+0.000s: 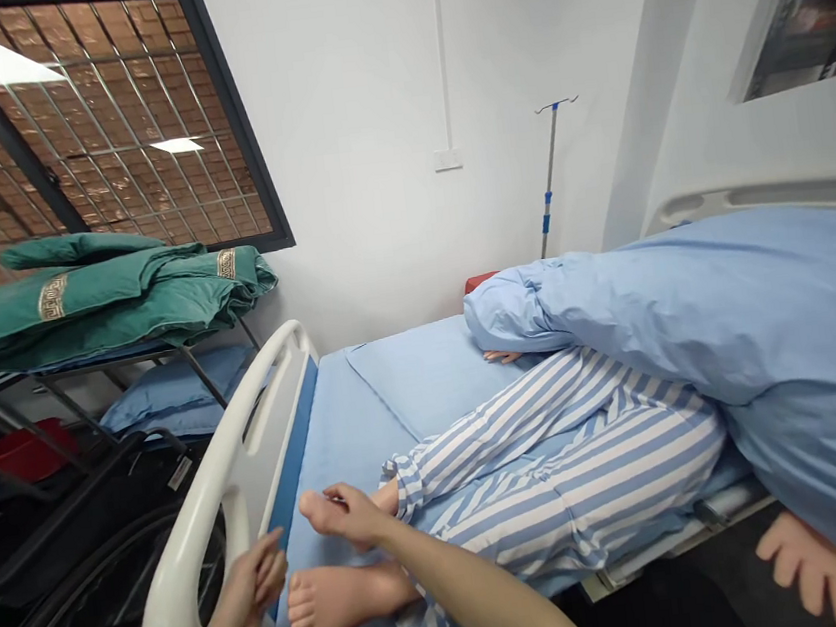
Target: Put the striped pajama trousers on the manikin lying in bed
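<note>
On the bed lies a manikin in blue-and-white striped trousers (553, 504), its bare feet toward the footboard. My right hand (358, 517) is wrapped over the manikin's far foot (318, 512), thumb and fingers around its upper side. Closer to me, the near foot (337, 601) rests on the sheet with its toes pointing left. My left hand (256, 578) is beside the footboard, its fingers curled in and nothing visible in them. A light blue quilt (660, 316) covers the manikin's upper body. One manikin hand (824, 564) hangs out under the quilt at the lower right.
A white footboard (234, 455) stands at the bed's left end. Beyond it are a wheelchair (115, 569), a red basin (22, 454) and a rack with folded green quilts (106, 299). An IV pole (551, 178) rises by the far wall.
</note>
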The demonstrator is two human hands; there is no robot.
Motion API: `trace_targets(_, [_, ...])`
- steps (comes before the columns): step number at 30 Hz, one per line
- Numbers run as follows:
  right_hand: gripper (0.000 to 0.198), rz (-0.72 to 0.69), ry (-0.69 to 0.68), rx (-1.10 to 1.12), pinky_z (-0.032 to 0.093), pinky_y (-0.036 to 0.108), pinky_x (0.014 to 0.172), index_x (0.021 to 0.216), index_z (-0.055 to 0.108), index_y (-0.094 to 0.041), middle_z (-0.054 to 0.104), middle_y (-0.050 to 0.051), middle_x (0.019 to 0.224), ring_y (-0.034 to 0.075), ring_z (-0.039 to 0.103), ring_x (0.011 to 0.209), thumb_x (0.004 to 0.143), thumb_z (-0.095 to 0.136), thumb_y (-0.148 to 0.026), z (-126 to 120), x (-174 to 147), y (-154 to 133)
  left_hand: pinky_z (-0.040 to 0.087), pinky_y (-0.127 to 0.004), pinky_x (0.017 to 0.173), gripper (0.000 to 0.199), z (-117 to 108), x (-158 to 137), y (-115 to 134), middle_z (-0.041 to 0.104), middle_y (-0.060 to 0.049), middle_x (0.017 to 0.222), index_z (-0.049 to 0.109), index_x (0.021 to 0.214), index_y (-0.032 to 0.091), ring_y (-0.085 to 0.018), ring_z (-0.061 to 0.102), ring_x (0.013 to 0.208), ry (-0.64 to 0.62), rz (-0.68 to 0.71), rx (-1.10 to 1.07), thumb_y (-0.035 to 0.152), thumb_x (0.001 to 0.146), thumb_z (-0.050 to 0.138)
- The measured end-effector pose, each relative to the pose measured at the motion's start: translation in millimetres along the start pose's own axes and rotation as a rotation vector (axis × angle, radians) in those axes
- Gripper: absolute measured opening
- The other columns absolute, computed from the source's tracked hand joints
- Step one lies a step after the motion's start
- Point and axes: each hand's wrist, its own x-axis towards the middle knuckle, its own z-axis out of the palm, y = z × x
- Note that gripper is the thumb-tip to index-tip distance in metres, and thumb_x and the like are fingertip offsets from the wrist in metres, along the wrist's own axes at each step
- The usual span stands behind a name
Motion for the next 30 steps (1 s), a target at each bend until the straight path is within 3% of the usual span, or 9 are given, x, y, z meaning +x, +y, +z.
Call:
trace_targets(4, [0.036,-0.005,0.214,-0.062,0.030,0.034,0.089,0.108,0.045,-0.015,0.050,0.008,0.108,0.019,0.043,0.103,0.073,0.041,-0.023,-34,6,7,0.025,-0.023,0.037,0.037,-50,26,46,0.017,0.005,0.031,0.021,0.039,0.021,-0.007,0.024,0.033,-0.160,-0.007,-0.255,0.034,0.068,0.040])
trace_targets(7, [0.039,0.065,0.307,-0.148,0.029,0.035,0.091,0.107,0.046,-0.013,0.050,0.011,0.108,0.021,0.043,0.104,0.068,0.044,-0.019,-47,-1,29,0.021,-0.022,0.035,0.044,-52,42,76,0.015,0.006,0.029,0.017,0.037,0.021,-0.005,0.017,0.030,-0.321,0.008,-0.445,0.036,0.069,0.043])
trace_targets(14, [0.031,0.058,0.043,0.379,0.040,0.027,0.078,0.094,0.053,-0.019,0.058,0.003,0.096,0.015,0.052,0.089,0.063,0.051,-0.024,4,3,33,0.017,-0.021,0.033,0.043,-4,49,76,0.016,0.007,0.029,0.019,0.038,0.020,-0.004,0.016,0.029,-0.338,-0.033,-0.541,0.034,0.068,0.046])
trace_targets(17, [0.024,0.180,0.091,0.687,0.042,0.024,0.069,0.084,0.054,-0.015,0.060,0.003,0.082,0.013,0.055,0.078,0.063,0.051,-0.025,2,16,28,0.018,-0.021,0.034,0.042,9,59,68,0.016,0.008,0.030,0.016,0.040,0.021,-0.004,0.016,0.030,-0.224,-0.001,-0.563,0.035,0.067,0.045])
trace_targets(20, [0.012,0.357,0.264,0.816,0.039,0.021,0.050,0.065,0.048,-0.015,0.053,-0.001,0.056,0.010,0.050,0.053,0.066,0.042,-0.025,-27,18,38,0.019,-0.022,0.036,0.039,45,68,53,0.017,0.008,0.033,0.016,0.042,0.021,-0.005,0.018,0.032,-0.066,0.017,-0.462,0.039,0.068,0.040])
trace_targets(22, [0.015,0.401,0.411,0.761,0.032,0.019,0.041,0.056,0.040,-0.017,0.040,-0.005,0.044,0.007,0.038,0.040,0.068,0.039,-0.026,-56,11,49,0.022,-0.022,0.040,0.038,80,69,36,0.024,0.006,0.034,0.024,0.040,0.020,-0.006,0.024,0.035,-0.016,0.027,-0.259,0.041,0.069,0.037])
trace_targets(25, [0.024,0.256,0.523,0.535,0.026,0.018,0.040,0.047,0.032,-0.018,0.028,-0.007,0.041,0.006,0.028,0.039,0.068,0.040,-0.027,-101,-1,55,0.026,-0.022,0.049,0.036,125,62,9,0.043,0.001,0.043,0.042,0.043,0.017,-0.009,0.037,0.047,-0.051,0.143,0.140,0.041,0.069,0.038])
trace_targets(28, [0.031,0.073,0.460,0.300,0.025,0.018,0.042,0.044,0.030,-0.017,0.025,-0.006,0.043,0.006,0.026,0.043,0.071,0.039,-0.031,-126,0,44,0.025,-0.022,0.053,0.035,143,56,-9,0.052,-0.001,0.053,0.050,0.049,0.017,-0.011,0.042,0.054,-0.106,0.253,0.399,0.040,0.072,0.036])
trace_targets(30, [0.035,-0.001,0.395,0.159,0.022,0.018,0.043,0.044,0.032,-0.016,0.023,-0.006,0.044,0.005,0.025,0.043,0.073,0.037,-0.034,-125,7,37,0.025,-0.021,0.053,0.035,142,57,-15,0.053,-0.001,0.054,0.051,0.051,0.017,-0.011,0.042,0.055,-0.169,0.283,0.420,0.038,0.073,0.034])
